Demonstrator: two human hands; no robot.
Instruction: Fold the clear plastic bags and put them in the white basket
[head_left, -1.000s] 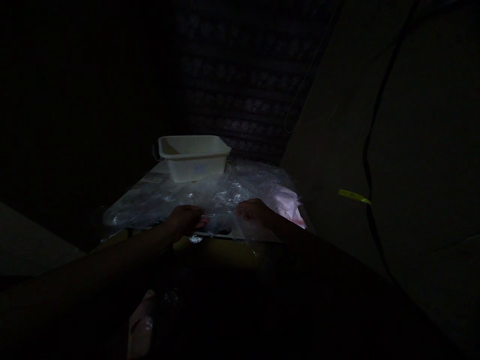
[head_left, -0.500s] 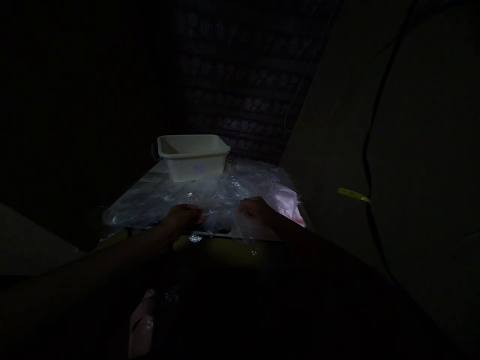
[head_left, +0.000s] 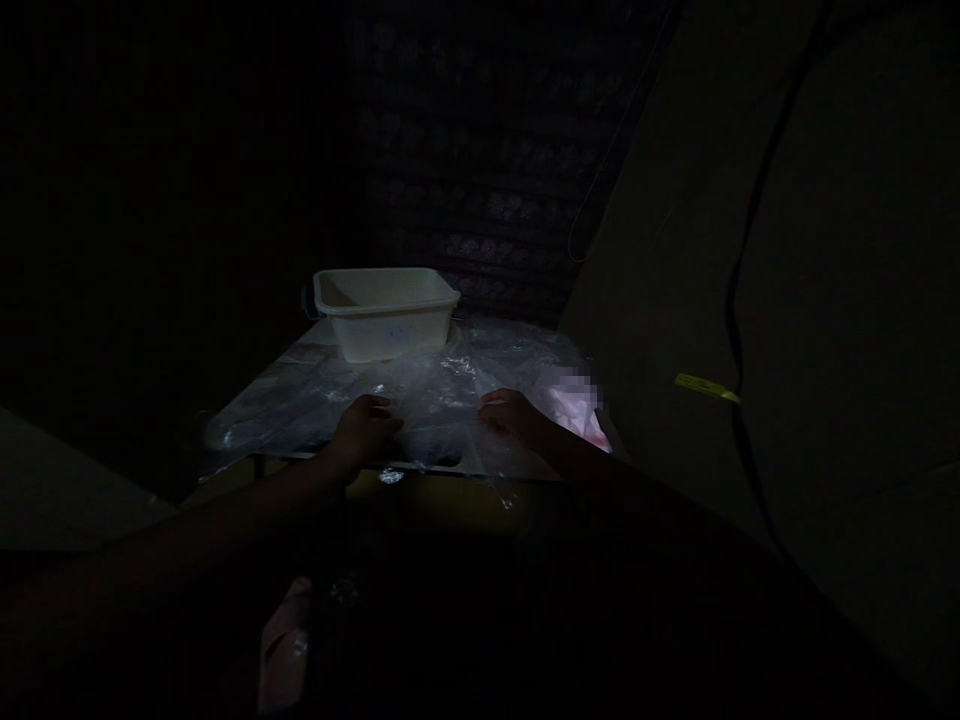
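Observation:
Thin, crumpled clear plastic film [head_left: 439, 385] lies over a small table and hangs past its front edge. My left hand [head_left: 366, 428] is at the film's near side, fingers curled onto it. To the right, my right hand [head_left: 511, 415] pinches the same film between thumb and fingers. Between the two hands the plastic spreads loosely. The scene is very dark, so the fingertips show only in part, and whether the film is a bag or a sheet I cannot tell.
A cream plastic tub [head_left: 390, 325] with a handle stands at the back of the table [head_left: 480, 464]. Pinkish-white material [head_left: 574, 405] lies at the right edge. A dark cable [head_left: 739, 340] with a yellow tag [head_left: 705, 387] runs down the right-hand panel. A pinkish object [head_left: 285, 645] shows below.
My left hand has shifted slightly up and left, its fingers now bent higher over the film. My right hand has risen a little. The tub has not moved.

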